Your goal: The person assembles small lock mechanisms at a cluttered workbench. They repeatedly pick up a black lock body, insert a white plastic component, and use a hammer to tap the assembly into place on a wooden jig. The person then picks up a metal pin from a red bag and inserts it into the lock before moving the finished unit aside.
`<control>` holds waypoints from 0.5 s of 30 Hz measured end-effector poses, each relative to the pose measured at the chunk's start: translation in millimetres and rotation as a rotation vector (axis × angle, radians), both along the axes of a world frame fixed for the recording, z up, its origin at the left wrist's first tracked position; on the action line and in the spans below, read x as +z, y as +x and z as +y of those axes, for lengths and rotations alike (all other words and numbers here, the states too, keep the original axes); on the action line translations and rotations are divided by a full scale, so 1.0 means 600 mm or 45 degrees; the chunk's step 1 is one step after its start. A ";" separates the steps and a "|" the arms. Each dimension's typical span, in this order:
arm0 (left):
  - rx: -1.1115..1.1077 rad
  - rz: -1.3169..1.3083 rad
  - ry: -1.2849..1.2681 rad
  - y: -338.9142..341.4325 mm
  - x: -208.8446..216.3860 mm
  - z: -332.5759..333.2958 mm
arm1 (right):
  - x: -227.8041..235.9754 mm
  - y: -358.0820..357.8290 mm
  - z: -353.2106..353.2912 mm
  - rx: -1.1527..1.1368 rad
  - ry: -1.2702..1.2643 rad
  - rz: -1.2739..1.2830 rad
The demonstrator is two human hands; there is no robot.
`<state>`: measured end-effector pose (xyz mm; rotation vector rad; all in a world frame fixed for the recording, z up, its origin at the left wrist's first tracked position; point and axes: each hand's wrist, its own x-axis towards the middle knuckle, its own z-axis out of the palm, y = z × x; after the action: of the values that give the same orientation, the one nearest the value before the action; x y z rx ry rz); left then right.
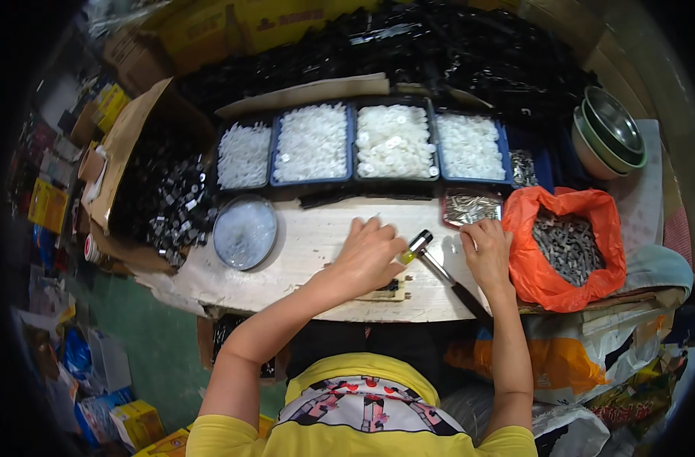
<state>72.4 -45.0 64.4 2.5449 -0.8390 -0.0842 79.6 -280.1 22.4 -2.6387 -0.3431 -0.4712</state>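
Note:
My left hand (368,255) hovers over the white worktop with fingers loosely bent and thumb apart from the forefinger; I see nothing held. Below it, partly covered, lies a small cream-coloured block fixture (393,293) with a dark part in it. Beside its fingertips rests a hammer (437,266) with a yellow face, a metal shank and a black grip slanting toward the table's front edge. My right hand (486,251) is at the near edge of a small red tray of thin metal pins (473,207), thumb and fingers drawn together. Anything between them is too small to make out.
Behind stand several bins of white plastic parts (313,142). At left are a round dish (245,232) and a carton of dark metal-like pieces (168,202). An orange-red bag (523,259) of grey parts sits at right, with stacked bowls (610,133) behind.

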 end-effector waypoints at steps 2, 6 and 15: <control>-0.033 -0.161 -0.034 0.058 0.002 -0.065 | -0.010 0.015 -0.016 -0.062 -0.114 0.034; 0.131 -0.431 -0.048 0.186 -0.025 -0.177 | -0.025 0.040 -0.018 -0.124 -0.249 0.070; 0.089 -0.503 0.281 0.279 -0.043 -0.253 | -0.015 0.082 -0.012 -0.075 -0.356 0.277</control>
<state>240.0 -197.0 38.9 2.8456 -0.9249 0.3798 128.8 -287.1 13.3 -2.9429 -0.2795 -0.1593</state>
